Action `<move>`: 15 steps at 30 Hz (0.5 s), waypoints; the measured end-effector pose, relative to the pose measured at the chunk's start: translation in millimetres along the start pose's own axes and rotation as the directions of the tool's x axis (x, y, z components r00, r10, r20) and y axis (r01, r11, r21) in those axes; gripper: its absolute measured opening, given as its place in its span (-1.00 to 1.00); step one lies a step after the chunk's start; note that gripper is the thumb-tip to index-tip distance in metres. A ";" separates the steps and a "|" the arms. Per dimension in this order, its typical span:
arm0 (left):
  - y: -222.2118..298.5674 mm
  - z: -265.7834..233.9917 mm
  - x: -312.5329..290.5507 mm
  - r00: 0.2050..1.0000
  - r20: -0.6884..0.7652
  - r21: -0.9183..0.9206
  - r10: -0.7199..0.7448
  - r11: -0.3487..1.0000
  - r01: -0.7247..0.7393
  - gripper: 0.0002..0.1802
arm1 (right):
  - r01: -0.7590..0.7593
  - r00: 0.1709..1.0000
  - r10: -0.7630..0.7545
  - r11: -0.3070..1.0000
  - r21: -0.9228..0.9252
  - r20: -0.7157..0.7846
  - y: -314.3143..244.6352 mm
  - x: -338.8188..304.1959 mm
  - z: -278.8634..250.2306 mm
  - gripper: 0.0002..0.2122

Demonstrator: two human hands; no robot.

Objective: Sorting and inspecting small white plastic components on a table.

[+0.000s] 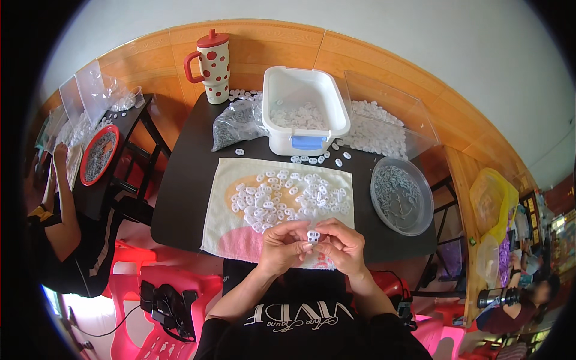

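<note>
- Left hand (282,245) and right hand (343,246) together at near edge of dark worktop (180,186), over lower part of cloth (225,225).
- Small white plastic piece (312,236) pinched between fingertips of both hands — fingers of each clenched on it, held just above cloth.
- Pile of white pieces (288,198) spread across middle of cloth, just beyond hands.
- White plastic tub (303,108) with blue latch at far side of worktop, more white pieces inside.
- Clear bag of small grey parts (234,126) just left of tub, touching it or nearly so.
- Clear box (414,129) to right of tub, heaped with white pieces.
- Round clear lid (401,195) at right end of worktop, holding grey metal bits.
- A few loose white pieces on worktop between tub and cloth.
- Red-dotted tumbler (211,63) with red lid and handle — upright at far left corner.
- Another person at left edge, arm (63,198) beside second dark table with red tray (98,154) of grey parts.
- Pink plastic stool (135,282) lower left, black cables on it.
</note>
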State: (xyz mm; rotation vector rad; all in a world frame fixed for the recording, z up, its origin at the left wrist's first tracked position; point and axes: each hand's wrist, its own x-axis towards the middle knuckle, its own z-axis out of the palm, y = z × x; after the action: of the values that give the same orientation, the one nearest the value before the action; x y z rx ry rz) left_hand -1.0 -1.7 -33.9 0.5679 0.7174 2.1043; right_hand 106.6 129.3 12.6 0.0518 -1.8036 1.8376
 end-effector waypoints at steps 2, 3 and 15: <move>-0.5 -0.5 -0.6 1.000 -0.021 -0.023 0.010 1.000 -0.011 -0.62 | 0.055 0.998 -0.056 0.994 -0.095 -0.009 1.0 -0.2 1.0 -0.71; -0.8 -2.5 -1.0 1.000 -0.013 -0.022 -0.005 1.000 0.005 -0.61 | 0.056 0.998 -0.057 0.994 -0.094 -0.011 1.1 -0.6 2.4 -0.71; -0.9 2.3 0.7 0.996 0.019 0.020 0.084 0.996 -0.085 -0.65 | 0.063 0.993 -0.079 0.984 -0.167 -0.091 -1.3 -9.4 16.7 -0.71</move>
State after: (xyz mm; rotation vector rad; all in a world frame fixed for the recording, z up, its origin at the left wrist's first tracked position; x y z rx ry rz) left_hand 0.5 0.0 -32.7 0.6384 0.7167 2.1691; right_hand 109.2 110.3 11.6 -0.0343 -1.8534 1.6090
